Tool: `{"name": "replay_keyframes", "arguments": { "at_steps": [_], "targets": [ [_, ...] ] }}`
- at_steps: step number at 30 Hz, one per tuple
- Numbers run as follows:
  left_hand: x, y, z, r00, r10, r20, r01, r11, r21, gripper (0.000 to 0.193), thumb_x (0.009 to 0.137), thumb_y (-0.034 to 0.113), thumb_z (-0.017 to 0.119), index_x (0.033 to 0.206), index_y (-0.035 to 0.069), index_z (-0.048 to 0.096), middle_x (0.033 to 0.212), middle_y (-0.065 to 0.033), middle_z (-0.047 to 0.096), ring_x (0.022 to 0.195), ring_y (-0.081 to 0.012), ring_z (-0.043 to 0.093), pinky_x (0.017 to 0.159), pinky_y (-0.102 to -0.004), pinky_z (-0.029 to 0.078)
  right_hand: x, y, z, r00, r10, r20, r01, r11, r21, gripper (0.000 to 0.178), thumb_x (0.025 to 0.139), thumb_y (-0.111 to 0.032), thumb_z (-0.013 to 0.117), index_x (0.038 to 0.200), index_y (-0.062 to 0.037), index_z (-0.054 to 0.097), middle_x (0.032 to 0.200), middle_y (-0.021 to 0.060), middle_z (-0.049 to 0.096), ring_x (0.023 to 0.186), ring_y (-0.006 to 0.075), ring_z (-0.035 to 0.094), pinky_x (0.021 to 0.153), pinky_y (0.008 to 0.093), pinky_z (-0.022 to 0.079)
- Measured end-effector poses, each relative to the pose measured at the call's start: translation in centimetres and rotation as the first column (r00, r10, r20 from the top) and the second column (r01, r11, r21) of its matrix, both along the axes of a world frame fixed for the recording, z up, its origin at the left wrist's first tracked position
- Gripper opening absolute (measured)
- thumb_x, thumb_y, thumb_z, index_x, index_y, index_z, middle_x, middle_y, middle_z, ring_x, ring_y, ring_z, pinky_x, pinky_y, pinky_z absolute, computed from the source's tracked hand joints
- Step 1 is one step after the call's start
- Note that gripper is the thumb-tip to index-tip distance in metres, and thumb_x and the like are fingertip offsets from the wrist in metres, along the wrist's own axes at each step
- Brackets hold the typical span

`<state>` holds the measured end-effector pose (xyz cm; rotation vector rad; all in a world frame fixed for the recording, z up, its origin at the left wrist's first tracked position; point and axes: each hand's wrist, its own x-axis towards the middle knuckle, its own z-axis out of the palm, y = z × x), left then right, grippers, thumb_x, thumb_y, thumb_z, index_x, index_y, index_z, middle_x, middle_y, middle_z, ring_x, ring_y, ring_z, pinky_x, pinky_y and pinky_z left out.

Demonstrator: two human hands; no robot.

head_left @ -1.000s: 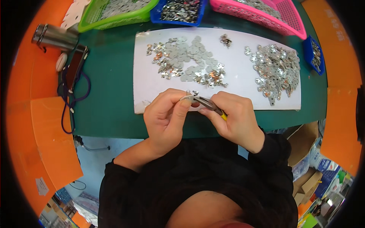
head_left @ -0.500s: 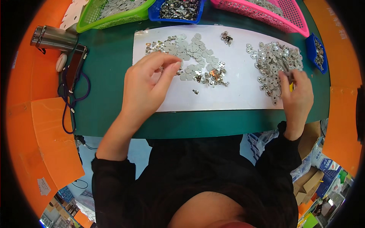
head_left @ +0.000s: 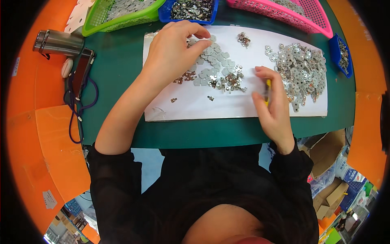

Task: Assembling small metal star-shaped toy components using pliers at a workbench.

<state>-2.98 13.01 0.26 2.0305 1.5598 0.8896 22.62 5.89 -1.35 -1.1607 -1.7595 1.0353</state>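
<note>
My left hand (head_left: 172, 51) is over the far left of a white board (head_left: 195, 110), at the edge of a spread of flat grey plates (head_left: 219, 61). Its thumb and forefinger nearly meet; anything between them is hidden. Over the board's right half, slightly blurred, is my right hand (head_left: 276, 105), thumb and forefinger apart. A yellow thing (head_left: 267, 89) shows against its inner fingers, its kind unclear. Beside that hand lies a big heap of silver metal pieces (head_left: 302, 73). Small shiny metal parts (head_left: 231, 82) and brownish ones (head_left: 187, 77) border the grey plates. Two single parts (head_left: 210, 98) lie nearer me.
Along the back stand a green basket (head_left: 122, 25), a blue tray (head_left: 185, 22) and a pink basket (head_left: 280, 19), all holding small pieces. A smaller blue tray (head_left: 340, 56) is at right. At left are a steel flask (head_left: 61, 42) and a phone (head_left: 81, 67) with a cord.
My left hand has moved away from me and slightly right. The right hand has come left from the silver heap, its thumb and forefinger spreading. Another single part now shows on the board's near left.
</note>
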Motion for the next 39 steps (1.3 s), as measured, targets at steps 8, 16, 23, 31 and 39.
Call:
{"name": "replay_keyframes", "arguments": {
  "at_steps": [8, 16, 23, 31, 39],
  "targets": [
    [0.7, -0.7, -1.4, 0.976, -0.063, -0.210, 0.090, 0.988, 0.122, 0.022, 0.076, 0.021, 0.081, 0.092, 0.009, 0.072, 0.103, -0.0060, 0.063, 0.103, -0.0289, 0.052, 0.088, -0.0384, 0.046, 0.2, 1.1, -0.6, 0.996, -0.026, -0.088, 0.036, 0.993, 0.116, 0.017, 0.105, -0.019, 0.043, 0.101, -0.0057, 0.053, 0.126, 0.0168, 0.060, 0.127, 0.0277, 0.050, 0.109, 0.0418, 0.034],
    [0.2, -0.5, -1.2, 0.979, -0.169, -0.111, 0.172, 0.985, 0.014, 0.020, 0.074, 0.018, 0.082, 0.087, 0.008, 0.069, 0.087, -0.0049, 0.065, 0.093, -0.0261, 0.055, 0.084, -0.0387, 0.046, 0.5, 1.1, -1.5, 0.935, 0.045, -0.351, -0.016, 0.996, 0.083, 0.011, 0.100, -0.008, 0.051, 0.094, -0.0014, 0.058, 0.103, 0.0099, 0.059, 0.088, 0.0129, 0.050, 0.082, 0.0264, 0.040],
    [-0.4, -0.3, -1.2, 0.963, -0.243, 0.119, 0.260, 0.952, -0.162, 0.014, 0.078, 0.012, 0.078, 0.088, 0.007, 0.069, 0.080, -0.0036, 0.065, 0.086, -0.0184, 0.058, 0.073, -0.0337, 0.048, 0.4, 0.8, 1.4, 1.000, -0.018, -0.017, 0.020, 0.992, 0.121, 0.004, 0.094, -0.001, 0.058, 0.096, -0.0021, 0.061, 0.098, 0.0074, 0.058, 0.097, 0.0173, 0.054, 0.091, 0.0325, 0.043],
    [-0.7, -3.0, 1.2, 0.630, 0.197, 0.751, 0.227, 0.878, -0.421, 0.022, 0.092, 0.008, 0.069, 0.111, -0.004, 0.069, 0.094, -0.0068, 0.070, 0.085, -0.0111, 0.067, 0.075, -0.0212, 0.053, -0.2, 1.1, 0.7, 0.875, -0.116, 0.470, -0.099, 0.908, 0.407, 0.024, 0.071, 0.002, 0.072, 0.093, -0.0064, 0.067, 0.085, 0.0084, 0.058, 0.082, 0.0277, 0.055, 0.068, 0.0363, 0.043],
    [0.1, -7.4, 1.2, 0.329, 0.487, 0.809, 0.302, 0.757, -0.579, 0.032, 0.096, -0.002, 0.059, 0.127, -0.005, 0.059, 0.106, -0.0116, 0.068, 0.095, -0.0190, 0.071, 0.085, -0.0233, 0.059, 0.0, 1.6, 0.8, 0.886, -0.127, 0.445, -0.075, 0.910, 0.409, 0.023, 0.070, 0.003, 0.072, 0.091, -0.0050, 0.066, 0.085, 0.0079, 0.059, 0.081, 0.0278, 0.055, 0.070, 0.0365, 0.044]
  ]
}}
